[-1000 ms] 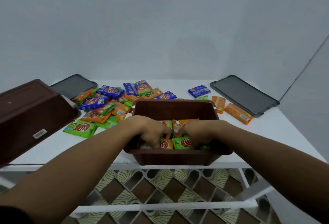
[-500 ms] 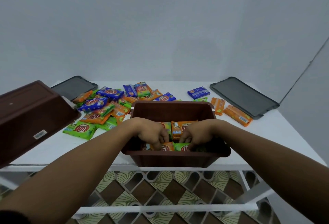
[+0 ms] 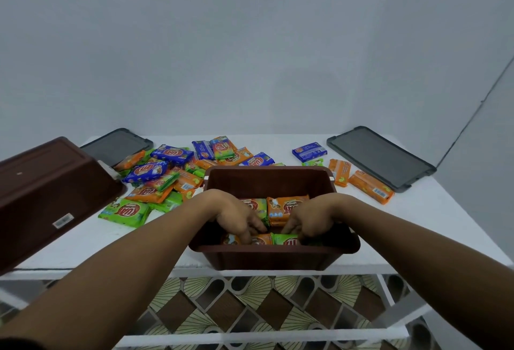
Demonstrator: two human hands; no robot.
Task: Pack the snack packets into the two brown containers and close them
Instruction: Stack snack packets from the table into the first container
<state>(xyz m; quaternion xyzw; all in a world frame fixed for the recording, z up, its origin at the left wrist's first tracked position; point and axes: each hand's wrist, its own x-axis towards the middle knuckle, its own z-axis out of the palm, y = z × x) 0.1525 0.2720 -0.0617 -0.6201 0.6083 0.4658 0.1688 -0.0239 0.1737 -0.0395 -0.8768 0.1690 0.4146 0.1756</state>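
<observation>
While both hands reach into the open brown container point(image 3: 267, 182) at 6 o'clock | left hand point(image 3: 236, 217) fingers bent onto orange packet point(image 3: 261, 239), right hand point(image 3: 313, 220) onto green packet point(image 3: 284, 238); pinching or pressing, cannot tell | loose packets point(image 3: 155, 171) at 11 o'clock | second brown container point(image 3: 47, 191) tilted at 9 o'clock | far-left grey lid point(image 3: 116, 146) at 10 o'clock, far-right grey lid point(image 3: 381, 155) at 2 o'clock

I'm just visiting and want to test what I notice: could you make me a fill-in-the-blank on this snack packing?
1. The left hand and right hand reach into a container coloured ___.
2. The lids lying flat number ___.
3. Loose packets lie on a table coloured ___.
4. The second container is on the view's ___ side.
Missing: brown, two, white, left.
</observation>
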